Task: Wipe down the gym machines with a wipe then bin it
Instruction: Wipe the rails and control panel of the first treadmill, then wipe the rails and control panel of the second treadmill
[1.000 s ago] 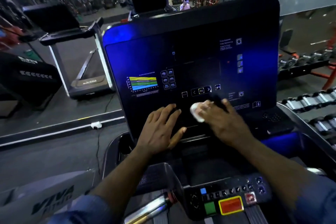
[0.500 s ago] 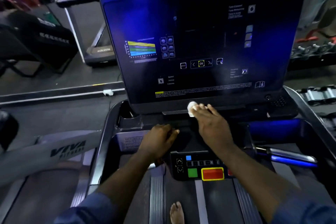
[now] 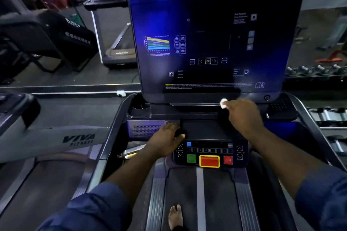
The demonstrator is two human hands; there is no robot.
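Observation:
I stand on a treadmill with a large dark console screen [image 3: 212,43] in front of me. My right hand [image 3: 244,112] holds a small white wipe [image 3: 223,103] at its fingertips, pressed on the ledge just under the screen's lower edge, right of centre. My left hand [image 3: 166,138] rests palm down on the dark console deck, beside the left end of the button panel [image 3: 210,154], with its fingers curled on the surface. It holds nothing that I can see.
The button panel carries a green, a yellow-framed red and a small red button. A cup holder [image 3: 139,108] sits at the left of the deck. A neighbouring grey machine [image 3: 56,139] stands left. Dumbbell racks [image 3: 319,73] line the right. My bare foot [image 3: 175,215] is on the belt.
My right hand slid the wipe down off the screen to the ledge, then rightward along it. My left hand dropped from the screen to the console deck. The view tilted down.

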